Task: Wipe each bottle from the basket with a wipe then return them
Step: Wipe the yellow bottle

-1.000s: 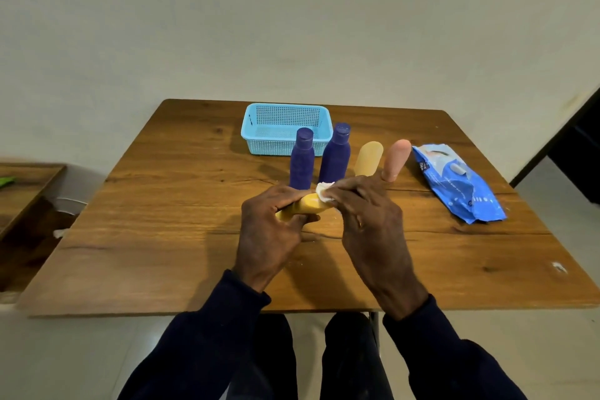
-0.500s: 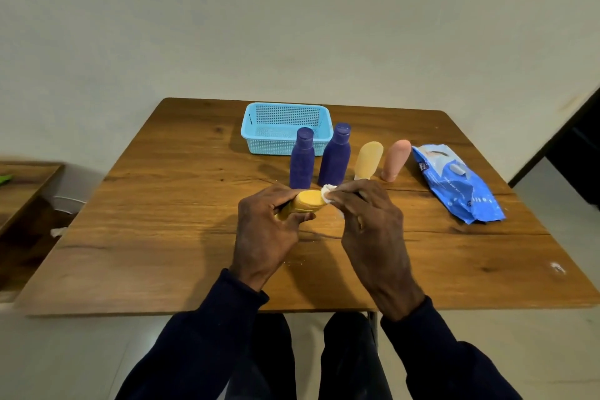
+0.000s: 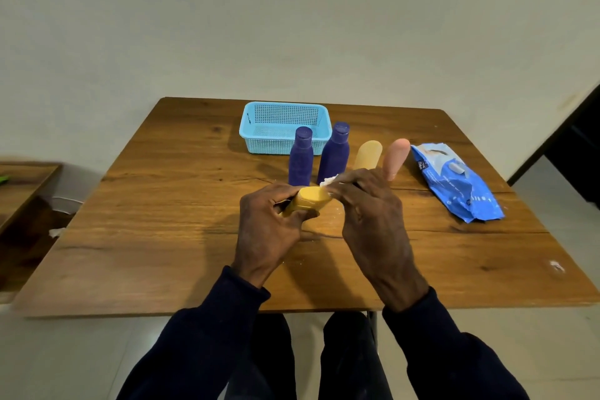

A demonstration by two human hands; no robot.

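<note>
Left hand [image 3: 266, 224] is gripping the yellow bottle [image 3: 310, 200] above the bench [image 3: 162, 237], its long axis pointing rightward at the right hand [image 3: 373, 221], which is pinching the wipe [image 3: 328, 181] against the exposed end, with the basket [image 3: 282, 127] sitting beyond both hands.

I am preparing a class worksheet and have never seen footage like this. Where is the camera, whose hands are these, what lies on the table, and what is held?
No machine here: a person wears one camera on the head, so the picture looks forward and down at their own hands. The left hand grips a yellow bottle; the right hand pinches a white wipe against its end. On the wooden table, in a row, are the left purple bottle, the right purple bottle, a pale yellow bottle and a pink bottle. Behind them sits a light blue basket; to the right lies a blue wipes pack.
</note>
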